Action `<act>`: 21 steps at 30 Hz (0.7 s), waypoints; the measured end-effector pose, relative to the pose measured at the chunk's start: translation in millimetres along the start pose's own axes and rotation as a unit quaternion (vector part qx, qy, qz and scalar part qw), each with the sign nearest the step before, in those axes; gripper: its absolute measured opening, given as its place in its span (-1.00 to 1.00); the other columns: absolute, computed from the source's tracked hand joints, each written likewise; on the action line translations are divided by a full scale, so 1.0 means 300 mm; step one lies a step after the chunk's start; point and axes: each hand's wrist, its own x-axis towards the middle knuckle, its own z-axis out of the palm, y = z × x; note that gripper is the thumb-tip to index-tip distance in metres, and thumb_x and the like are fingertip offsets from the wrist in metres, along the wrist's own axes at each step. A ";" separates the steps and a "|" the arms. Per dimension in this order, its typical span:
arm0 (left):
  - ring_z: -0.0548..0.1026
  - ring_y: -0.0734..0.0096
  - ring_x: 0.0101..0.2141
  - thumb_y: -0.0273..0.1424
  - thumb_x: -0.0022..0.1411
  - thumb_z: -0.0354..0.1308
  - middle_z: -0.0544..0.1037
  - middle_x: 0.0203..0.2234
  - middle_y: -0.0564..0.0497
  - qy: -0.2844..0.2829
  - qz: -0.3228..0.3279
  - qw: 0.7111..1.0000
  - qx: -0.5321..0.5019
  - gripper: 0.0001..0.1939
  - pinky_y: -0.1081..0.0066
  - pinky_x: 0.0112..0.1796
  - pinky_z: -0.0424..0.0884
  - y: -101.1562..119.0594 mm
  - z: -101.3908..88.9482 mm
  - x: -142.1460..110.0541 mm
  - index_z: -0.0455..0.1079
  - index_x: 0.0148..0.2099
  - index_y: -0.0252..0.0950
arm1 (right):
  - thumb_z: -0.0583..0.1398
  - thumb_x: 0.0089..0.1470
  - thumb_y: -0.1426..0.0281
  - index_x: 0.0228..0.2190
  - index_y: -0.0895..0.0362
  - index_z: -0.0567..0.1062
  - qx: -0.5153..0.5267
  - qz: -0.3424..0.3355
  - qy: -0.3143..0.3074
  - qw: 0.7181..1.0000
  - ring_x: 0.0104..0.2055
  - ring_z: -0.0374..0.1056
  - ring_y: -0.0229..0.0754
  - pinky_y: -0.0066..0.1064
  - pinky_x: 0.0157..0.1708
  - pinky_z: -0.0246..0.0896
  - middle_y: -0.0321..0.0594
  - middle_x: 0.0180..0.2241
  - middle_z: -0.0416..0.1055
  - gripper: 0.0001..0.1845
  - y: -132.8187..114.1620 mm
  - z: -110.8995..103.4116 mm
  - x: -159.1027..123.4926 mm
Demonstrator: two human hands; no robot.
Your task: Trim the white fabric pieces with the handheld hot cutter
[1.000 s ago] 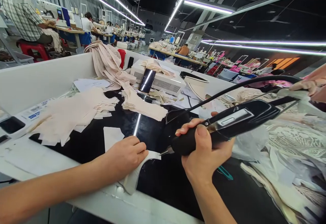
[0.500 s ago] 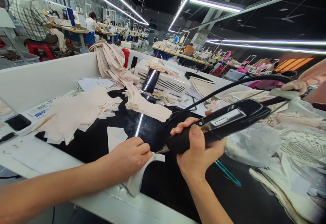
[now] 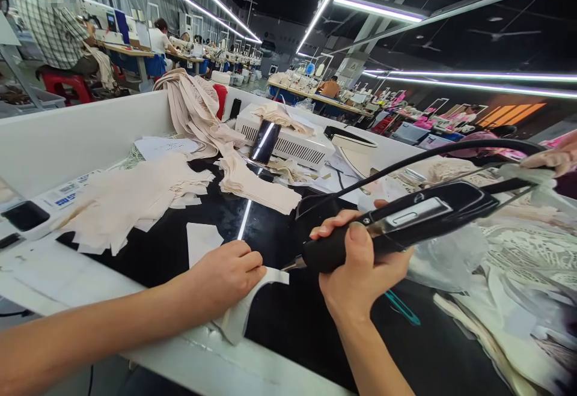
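My left hand (image 3: pixel 229 279) is closed, its fingers pinching a curved cream fabric piece (image 3: pixel 238 315) at the table's front edge. Wrapped around a black corded handheld tool (image 3: pixel 383 228) is my right hand (image 3: pixel 360 270). The tool's narrow metal tip (image 3: pixel 295 264) points left, close to the upper end of the fabric piece; whether they touch I cannot tell. Another cream piece (image 3: pixel 202 243) lies flat just beyond my left hand. A teal thread snipper-like tool (image 3: pixel 403 307) rests on the black surface, partly behind my right hand.
Cut cream pieces are piled at left (image 3: pixel 130 198), with another stack (image 3: pixel 259 182) in the middle. A phone (image 3: pixel 265 142) leans on a white vented box (image 3: pixel 288 146). Bagged lace fabric (image 3: pixel 532 258) lies at right. Another person's hand (image 3: pixel 559 155) is near the tool's cable (image 3: pixel 451 143).
My right hand has drawn the handheld tool slightly right, so its tip is farther from my left fingers. My left hand still pinches the fabric piece. The other person's hand has moved right.
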 end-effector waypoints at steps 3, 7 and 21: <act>0.48 0.26 -0.21 -0.67 0.48 0.15 0.56 -0.20 -0.05 0.000 0.001 1.000 -0.003 -0.82 0.32 -0.05 0.45 -0.001 0.003 -0.001 0.50 -0.03 -0.34 | 0.51 0.06 0.23 -0.08 0.00 0.44 0.003 0.002 -0.005 1.000 -0.57 0.43 -0.27 -0.40 -0.57 0.46 -0.49 -0.45 0.51 -0.52 0.001 0.000 -0.007; 0.46 0.24 -0.23 -0.66 0.48 0.15 0.55 -0.22 -0.05 0.002 0.004 1.000 -0.001 -0.83 0.31 -0.08 0.43 -0.001 0.000 -0.001 0.49 -0.05 -0.33 | 0.49 0.07 0.26 -0.06 -0.01 0.44 -0.010 -0.003 -0.001 1.000 -0.57 0.43 -0.27 -0.40 -0.57 0.46 -0.49 -0.44 0.52 -0.52 -0.001 0.003 -0.006; 0.47 0.25 -0.22 -0.64 0.53 0.12 0.54 -0.20 -0.04 0.011 0.001 1.000 -0.008 -0.84 0.30 -0.09 0.41 -0.005 0.012 -0.006 0.49 -0.03 -0.33 | 0.51 0.05 0.20 -0.17 0.00 0.43 0.016 0.035 -0.007 0.999 -0.57 0.42 -0.27 -0.40 -0.59 0.43 -0.48 -0.45 0.47 -0.55 -0.042 0.018 -0.040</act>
